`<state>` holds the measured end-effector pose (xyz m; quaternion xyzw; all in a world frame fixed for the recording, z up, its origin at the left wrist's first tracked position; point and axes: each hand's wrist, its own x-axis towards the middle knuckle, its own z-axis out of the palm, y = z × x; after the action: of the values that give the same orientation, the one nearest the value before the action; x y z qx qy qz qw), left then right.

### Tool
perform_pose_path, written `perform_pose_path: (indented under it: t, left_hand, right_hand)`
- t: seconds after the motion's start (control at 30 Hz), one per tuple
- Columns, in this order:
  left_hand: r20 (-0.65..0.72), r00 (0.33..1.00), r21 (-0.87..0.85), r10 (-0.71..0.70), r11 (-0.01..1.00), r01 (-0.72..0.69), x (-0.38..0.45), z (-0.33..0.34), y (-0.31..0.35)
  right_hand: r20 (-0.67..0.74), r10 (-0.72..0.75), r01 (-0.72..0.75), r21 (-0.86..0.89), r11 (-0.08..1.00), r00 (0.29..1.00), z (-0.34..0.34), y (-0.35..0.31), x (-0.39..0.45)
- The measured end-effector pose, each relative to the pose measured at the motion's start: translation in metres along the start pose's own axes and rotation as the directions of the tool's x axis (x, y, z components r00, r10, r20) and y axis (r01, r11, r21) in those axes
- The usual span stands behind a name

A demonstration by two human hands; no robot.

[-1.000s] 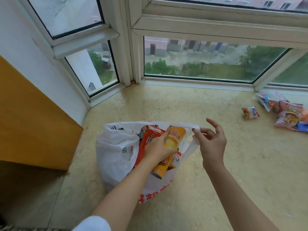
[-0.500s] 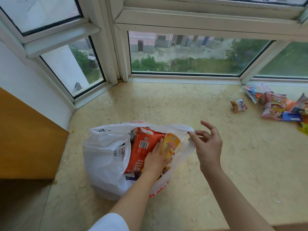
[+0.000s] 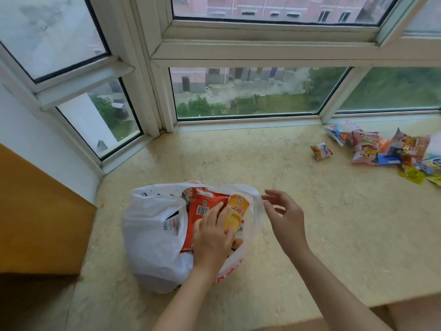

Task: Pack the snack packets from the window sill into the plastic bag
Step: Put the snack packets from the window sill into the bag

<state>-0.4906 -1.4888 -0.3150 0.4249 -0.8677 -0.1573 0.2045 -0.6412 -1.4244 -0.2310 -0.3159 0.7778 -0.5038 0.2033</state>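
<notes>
A white plastic bag point(image 3: 152, 235) lies open on the marble window sill point(image 3: 310, 223). Inside it are an orange snack packet point(image 3: 202, 206) and a yellow snack packet point(image 3: 238, 213). My left hand point(image 3: 212, 237) reaches into the bag's mouth and lies flat across both packets, fingers spread, thumb on the yellow one. My right hand point(image 3: 286, 216) hovers just right of the bag's rim, fingers apart and holding nothing. A small orange-and-white packet point(image 3: 321, 151) lies alone at the far right. Beyond it is a pile of several colourful packets point(image 3: 381, 151).
White window frames point(image 3: 162, 91) bound the sill at the back and left. An orange-brown panel point(image 3: 35, 211) stands against the sill's left end. The sill's front edge runs along the bottom right.
My left hand pushed the yellow packet down into the bag and now rests on it. My right hand let go of the bag's rim and opened. The view tilted up and right.
</notes>
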Motion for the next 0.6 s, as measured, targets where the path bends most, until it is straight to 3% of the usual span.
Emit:
perform_pose_path:
  t: [0.07,0.13,0.2,0.37,0.6]
  left_hand:
    - [-0.07,0.997,-0.026,-0.01,1.0,0.008,0.001,-0.02,0.009]
    - [-0.113,0.994,-0.019,0.003,1.0,-0.005,0.001,-0.036,0.018]
    - [-0.106,0.994,0.004,0.039,0.999,-0.038,0.0,-0.05,0.029]
    - [-0.052,0.989,0.105,0.14,0.985,-0.134,-0.006,-0.056,0.067]
    - [0.016,0.954,0.177,0.298,0.939,-0.296,-0.018,-0.028,0.161]
  right_hand:
    - [0.003,-0.147,0.143,-0.229,0.963,0.989,-0.01,0.003,-0.011]
    - [0.037,-0.347,0.321,-0.483,0.815,0.937,-0.02,0.011,-0.022]
    - [0.101,-0.449,0.407,-0.628,0.663,0.888,-0.031,0.018,-0.032]
    - [0.15,-0.376,0.348,-0.765,0.542,0.914,-0.066,0.038,-0.058]
    - [0.098,-0.247,0.215,-0.834,0.509,0.964,-0.152,0.07,-0.086]
